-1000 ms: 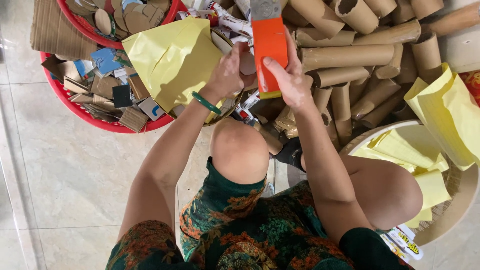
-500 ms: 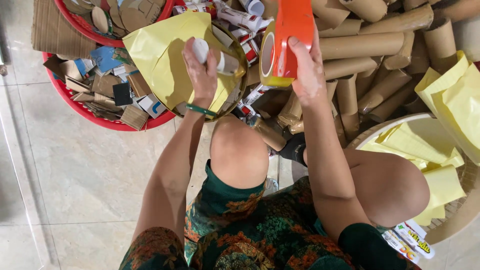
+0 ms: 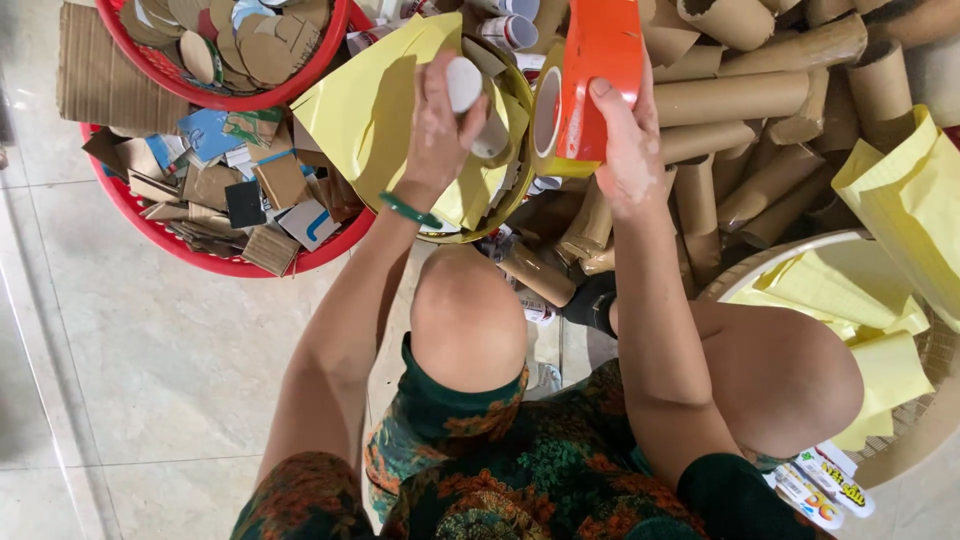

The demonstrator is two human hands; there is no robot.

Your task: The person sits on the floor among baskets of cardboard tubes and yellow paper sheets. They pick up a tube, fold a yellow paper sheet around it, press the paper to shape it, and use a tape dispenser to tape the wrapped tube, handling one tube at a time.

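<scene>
While the heap of brown cardboard tubes fills the upper right of the floor, two red baskets of cardboard scraps sit at upper left, and a pale round tray of yellow sheets lies by the right knee. Between them a bowl lined with yellow paper rests under the hands.

The right hand is closed around an orange tape dispenser loaded with a yellowish roll, fingers wrapped over the orange body, held upright above the tubes. It looks like hard plastic, rigid and fairly light; the flat orange sides give the surest hold, away from the roll's open core and, I judge, any cutting edge at the top.

The left hand, a green bangle at its wrist, is curled tight about a small white tube, thumb and fingers pinching its middle just over the yellow paper. The tube appears to be thin card: very light and easily crushed, so best held lightly around its body rather than at the open end.
</scene>
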